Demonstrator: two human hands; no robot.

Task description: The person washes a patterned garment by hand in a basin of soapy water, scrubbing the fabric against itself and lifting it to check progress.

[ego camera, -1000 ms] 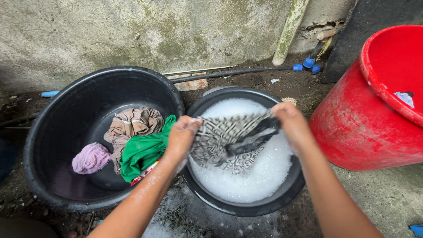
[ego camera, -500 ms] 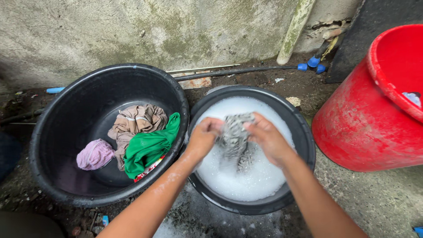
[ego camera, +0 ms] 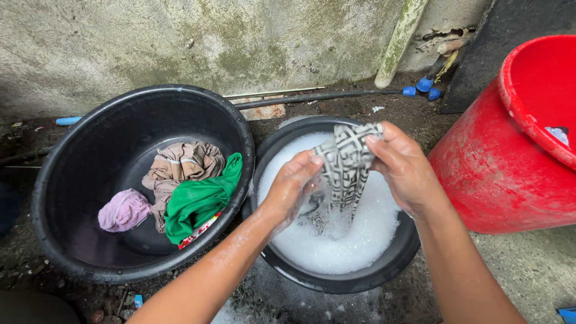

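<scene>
Left of the foam-filled black basin (ego camera: 384, 273) sits a larger black tub (ego camera: 78, 180) holding a pink cloth (ego camera: 123, 210), a tan garment (ego camera: 183, 165) and a green one (ego camera: 201, 201). Over the basin's suds, the left hand (ego camera: 291, 186) is closed around the wet black-and-white patterned cloth (ego camera: 348, 165); the right hand (ego camera: 408, 168) pinches its upper end, lifting it clear of the foam. Right of the basin stands a red bucket (ego camera: 492, 174).

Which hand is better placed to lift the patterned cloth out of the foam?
Probably the right hand: it pinches the patterned cloth at its top; the left hand only presses its side.
</scene>
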